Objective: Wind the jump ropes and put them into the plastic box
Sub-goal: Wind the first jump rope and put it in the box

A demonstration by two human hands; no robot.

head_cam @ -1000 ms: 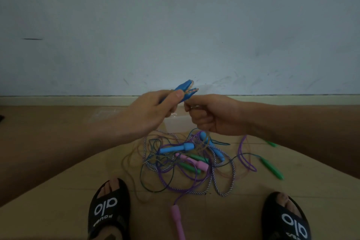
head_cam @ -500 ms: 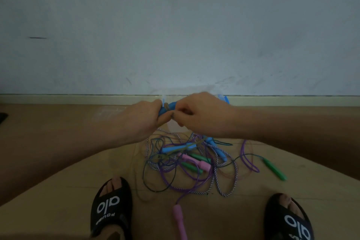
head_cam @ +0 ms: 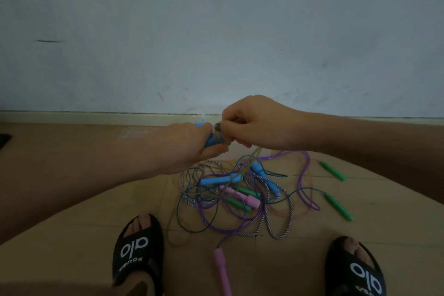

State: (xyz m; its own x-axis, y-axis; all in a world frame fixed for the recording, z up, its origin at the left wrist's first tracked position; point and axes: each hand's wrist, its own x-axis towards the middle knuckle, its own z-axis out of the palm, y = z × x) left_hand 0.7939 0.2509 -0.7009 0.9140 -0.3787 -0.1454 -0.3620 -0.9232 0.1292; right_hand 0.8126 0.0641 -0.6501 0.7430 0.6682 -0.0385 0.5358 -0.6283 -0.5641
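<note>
Winding barely begun: left hand (head_cam: 189, 149) gripping blue plastic jump-rope handles (head_cam: 211, 140), right hand (head_cam: 254, 125) pinching thin translucent cord (head_cam: 252, 155) against them. Tangled heap of coloured jump ropes (head_cam: 240, 197) on floor (head_cam: 72, 235), near below both hands, unwound. Plastic box not visible.

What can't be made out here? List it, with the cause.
Head view, the only one:
1. Blue plastic jump-rope handles: mostly covered by the left hand, so their count is unclear.
2. What the right hand pinches: its curled fingers hide it.
3. Which rope belongs to which handle in the tangled pile of coloured ropes: overlapping, dim.
4. Plastic box: not in view.
</note>
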